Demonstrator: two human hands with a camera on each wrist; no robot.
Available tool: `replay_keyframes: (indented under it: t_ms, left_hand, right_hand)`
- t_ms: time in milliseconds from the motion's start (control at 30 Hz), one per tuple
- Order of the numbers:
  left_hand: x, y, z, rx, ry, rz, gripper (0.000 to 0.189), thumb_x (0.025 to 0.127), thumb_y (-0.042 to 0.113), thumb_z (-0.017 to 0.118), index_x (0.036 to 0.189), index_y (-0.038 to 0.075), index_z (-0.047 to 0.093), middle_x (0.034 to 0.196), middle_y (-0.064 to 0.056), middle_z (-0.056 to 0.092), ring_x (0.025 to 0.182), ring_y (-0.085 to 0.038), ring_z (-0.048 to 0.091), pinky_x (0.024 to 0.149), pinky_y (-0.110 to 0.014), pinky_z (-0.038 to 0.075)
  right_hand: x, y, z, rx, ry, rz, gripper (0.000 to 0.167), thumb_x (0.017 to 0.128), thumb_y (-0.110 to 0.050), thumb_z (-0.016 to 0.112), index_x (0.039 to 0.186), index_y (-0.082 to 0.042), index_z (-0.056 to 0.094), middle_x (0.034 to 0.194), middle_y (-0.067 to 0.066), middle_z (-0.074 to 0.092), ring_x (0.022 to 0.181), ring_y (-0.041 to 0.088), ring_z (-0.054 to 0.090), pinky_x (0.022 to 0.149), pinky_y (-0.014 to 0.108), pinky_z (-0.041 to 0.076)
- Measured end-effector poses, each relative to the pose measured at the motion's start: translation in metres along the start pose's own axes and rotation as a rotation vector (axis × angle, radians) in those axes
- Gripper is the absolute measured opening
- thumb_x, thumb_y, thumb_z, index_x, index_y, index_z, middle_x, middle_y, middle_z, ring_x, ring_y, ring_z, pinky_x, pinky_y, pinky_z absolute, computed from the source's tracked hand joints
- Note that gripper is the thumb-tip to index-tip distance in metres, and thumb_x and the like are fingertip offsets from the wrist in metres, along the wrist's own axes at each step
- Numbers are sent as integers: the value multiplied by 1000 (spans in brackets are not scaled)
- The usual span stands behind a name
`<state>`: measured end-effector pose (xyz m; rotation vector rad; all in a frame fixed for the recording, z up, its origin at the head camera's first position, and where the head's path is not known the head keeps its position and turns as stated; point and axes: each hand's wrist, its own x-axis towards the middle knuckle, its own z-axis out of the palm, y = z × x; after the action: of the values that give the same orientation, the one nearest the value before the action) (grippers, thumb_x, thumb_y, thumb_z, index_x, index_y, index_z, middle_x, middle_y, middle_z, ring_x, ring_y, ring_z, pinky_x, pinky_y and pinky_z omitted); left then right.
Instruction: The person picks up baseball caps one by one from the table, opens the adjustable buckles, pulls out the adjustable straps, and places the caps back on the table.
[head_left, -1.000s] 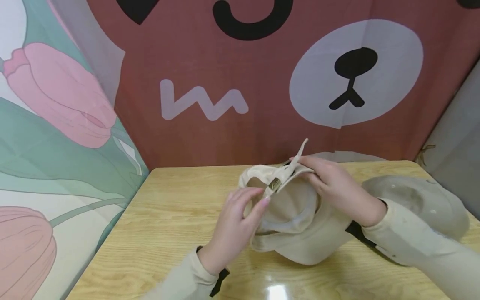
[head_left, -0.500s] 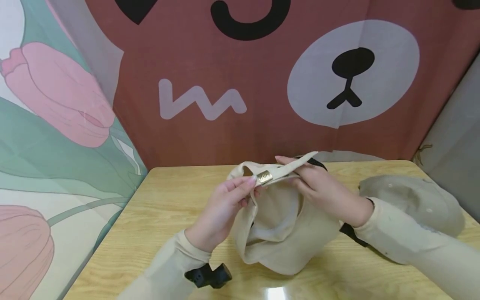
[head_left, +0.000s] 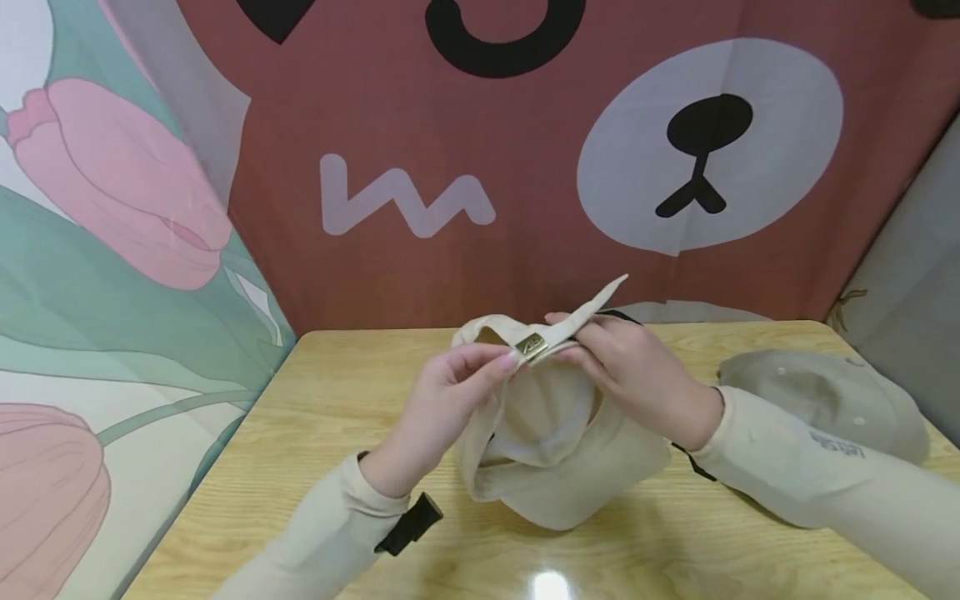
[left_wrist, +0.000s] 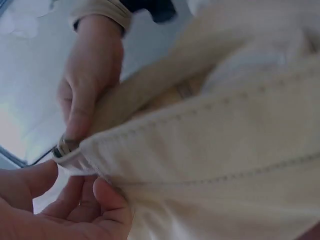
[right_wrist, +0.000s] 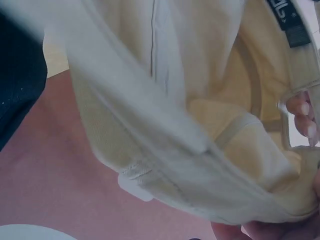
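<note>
A cream baseball cap (head_left: 562, 487) is held with its inside towards me and its brim lowest, over the table. Its back strap (head_left: 588, 317) runs through a gold-coloured metal buckle (head_left: 531, 346), and the strap's loose end sticks up to the right. My left hand (head_left: 438, 404) pinches the band just left of the buckle between thumb and fingers. On the other side, my right hand (head_left: 645, 375) grips the back edge of the cap by the strap. The right wrist view shows the cap's lining and a dark label (right_wrist: 290, 22) inside.
A second cap (head_left: 832, 404), greyish beige, lies at the right of the wooden table (head_left: 337, 417), partly behind my right sleeve. A red-brown cloth (head_left: 525, 275) with a bear print hangs behind the table, and a tulip-print cloth (head_left: 127, 192) hangs at the left.
The cap has shifted left, and the buckle has moved left and up. My left hand has changed its hold beside the buckle. The strap's loose end dipped, then rose again.
</note>
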<state>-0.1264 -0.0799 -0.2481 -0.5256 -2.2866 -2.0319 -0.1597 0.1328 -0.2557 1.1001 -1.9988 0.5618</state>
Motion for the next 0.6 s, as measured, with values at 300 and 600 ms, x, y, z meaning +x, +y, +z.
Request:
replay_keyframes:
  t_ms: [300, 600]
  left_hand:
    - [12, 3, -15, 604, 1, 844, 26, 79, 2, 77, 103, -1, 69, 99, -9, 69, 91, -24, 58, 82, -33, 44]
    - [32, 7, -23, 712, -193, 1025, 32, 77, 7, 80, 106, -2, 68, 101, -9, 68, 95, -24, 59, 87, -33, 45]
  right_hand:
    - [1, -1, -4, 35, -51, 23, 54, 100, -45, 35, 105, -1, 67, 100, 11, 70, 86, 23, 68, 71, 38, 54]
    - [2, 1, -9, 3, -116, 28, 51, 100, -46, 33, 100, -7, 65, 83, 1, 67, 74, 16, 63, 63, 36, 51]
